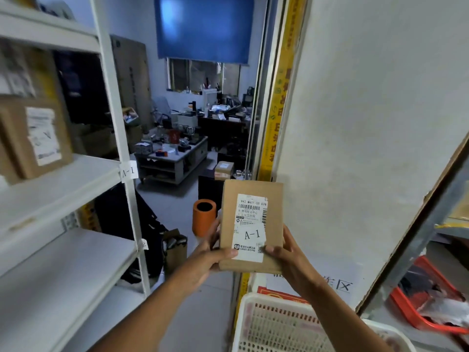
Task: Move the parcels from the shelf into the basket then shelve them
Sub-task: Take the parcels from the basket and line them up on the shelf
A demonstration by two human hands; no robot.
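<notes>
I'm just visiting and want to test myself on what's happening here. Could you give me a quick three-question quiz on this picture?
1. True or false: both hands hold the cardboard parcel.
2. What code is handwritten on the parcel's label?
A) B-2
B) A-1
C) C-3
3. Fill in: the tag on the white shelf post to the left reads ____.

Key:
1. True: the left hand and right hand pinch its lower edges.
2. B.
3. A-1, matching the parcel.
</notes>
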